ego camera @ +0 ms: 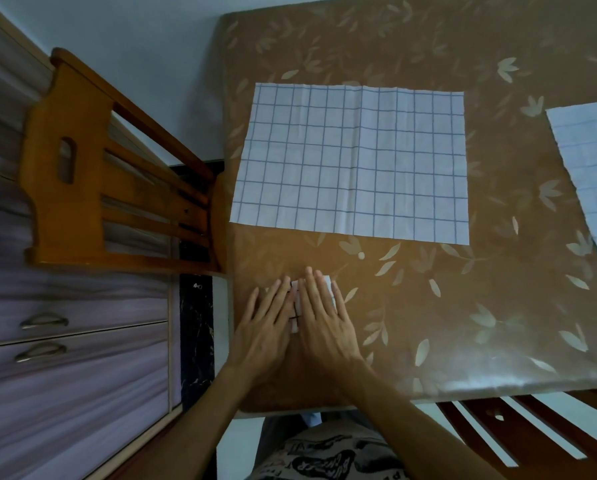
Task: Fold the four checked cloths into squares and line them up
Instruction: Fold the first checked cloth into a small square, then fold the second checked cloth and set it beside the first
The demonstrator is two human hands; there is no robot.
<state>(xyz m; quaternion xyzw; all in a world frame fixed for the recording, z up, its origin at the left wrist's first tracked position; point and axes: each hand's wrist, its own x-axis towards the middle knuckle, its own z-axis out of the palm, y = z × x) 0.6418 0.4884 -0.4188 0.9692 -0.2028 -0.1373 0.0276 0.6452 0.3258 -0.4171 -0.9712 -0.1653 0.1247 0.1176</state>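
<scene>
On the desk (pixel 463 306), just nearer than the big checked cloth (pixel 352 161) lying spread out, the left hand (pixel 266 327) and right hand (pixel 321 320) press side by side, fingers (pixel 312 289) straight and gripping nothing, on a small folded cloth (pixel 327 282), while a third cloth (pixel 591 168) lies well to the right.

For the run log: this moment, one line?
left hand, right hand: pressing small folded white checked cloth | large blue-checked white cloth: unfolded, centre | second such cloth: flat, right
</scene>
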